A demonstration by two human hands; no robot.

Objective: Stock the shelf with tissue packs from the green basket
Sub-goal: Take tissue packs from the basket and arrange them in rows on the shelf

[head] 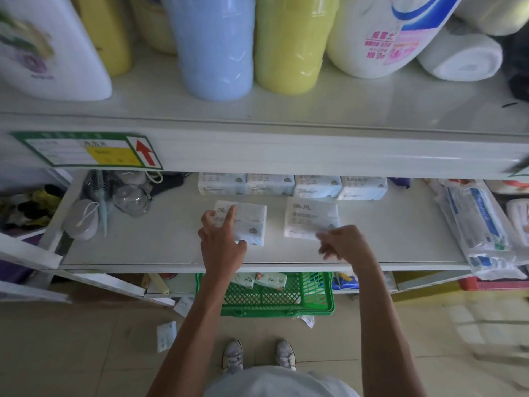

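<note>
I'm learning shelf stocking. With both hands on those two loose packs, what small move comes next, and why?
Probably slide the left pack under the left hand back against the row of four packs. It lies skewed, apart from that row, like the right pack at the right hand.

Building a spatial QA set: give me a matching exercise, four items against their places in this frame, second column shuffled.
Column 1:
1. green basket
2. row of four tissue packs
3. blue roll pack
4. tissue pack under the left hand

Column 2:
A. upper shelf, beside a yellow-green roll pack
B. floor, below the shelf edge
C. middle shelf, front, left of another loose pack
D. middle shelf, at the back

Pairs: 1-B, 2-D, 3-A, 4-C
</note>
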